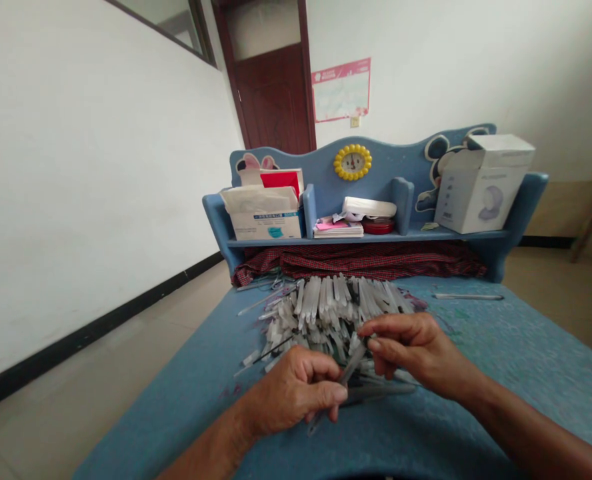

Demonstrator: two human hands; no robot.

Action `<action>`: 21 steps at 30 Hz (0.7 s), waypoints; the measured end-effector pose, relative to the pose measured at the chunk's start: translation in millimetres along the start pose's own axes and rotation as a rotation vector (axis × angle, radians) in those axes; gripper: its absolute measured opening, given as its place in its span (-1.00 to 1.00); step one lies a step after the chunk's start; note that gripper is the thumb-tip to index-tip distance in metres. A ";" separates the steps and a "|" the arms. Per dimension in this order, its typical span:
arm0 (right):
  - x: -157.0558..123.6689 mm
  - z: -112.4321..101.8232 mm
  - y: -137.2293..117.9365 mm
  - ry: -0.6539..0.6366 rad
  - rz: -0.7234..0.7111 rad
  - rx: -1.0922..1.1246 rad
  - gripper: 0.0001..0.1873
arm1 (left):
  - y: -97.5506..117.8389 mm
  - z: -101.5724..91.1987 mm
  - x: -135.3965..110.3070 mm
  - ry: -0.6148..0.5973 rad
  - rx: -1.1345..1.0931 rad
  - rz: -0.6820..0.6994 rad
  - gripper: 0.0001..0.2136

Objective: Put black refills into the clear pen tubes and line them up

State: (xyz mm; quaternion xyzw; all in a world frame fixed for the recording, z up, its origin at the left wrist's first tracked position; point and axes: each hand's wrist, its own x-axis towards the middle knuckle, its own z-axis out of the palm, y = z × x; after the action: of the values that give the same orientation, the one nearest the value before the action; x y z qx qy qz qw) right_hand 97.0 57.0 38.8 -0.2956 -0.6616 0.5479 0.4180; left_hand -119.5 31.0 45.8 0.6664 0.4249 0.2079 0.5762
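Beyond your right hand (416, 350), bare tabletop (536, 353) lets you pass sideways, with only a lone pen (469, 297) lying flat (a low hurdle) farther back. Straight ahead the heap of pen barrels (321, 300) blocks you, the blue shelf (416, 235) standing behind it, while a held pen tube (355, 362) bars the gap to your left hand (306, 390).

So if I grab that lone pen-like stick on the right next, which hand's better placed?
Probably your right hand: it's nearer the lone pen-like stick, with its fingertips at the upper end of the clear tube. Your left hand is farther off, gripping the tube lower down.
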 end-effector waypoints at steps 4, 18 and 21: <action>-0.2 -1.6 0.5 -0.009 0.015 -0.023 -0.76 | 1.2 -0.6 -0.5 -0.006 0.031 -0.020 -0.73; 0.6 -7.6 3.5 -0.117 -0.005 -0.301 -0.50 | 4.2 3.7 -1.4 0.090 0.161 0.045 -0.80; -0.3 -9.8 -1.4 -0.103 -0.008 -0.211 -0.63 | 3.9 2.9 -1.0 0.097 0.153 0.049 -0.79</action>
State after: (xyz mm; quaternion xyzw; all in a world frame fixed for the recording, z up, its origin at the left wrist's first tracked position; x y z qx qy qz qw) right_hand 105.9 61.1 40.6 -0.3069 -0.7372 0.4881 0.3522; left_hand -116.5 28.6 49.0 0.7079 0.4505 0.2210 0.4971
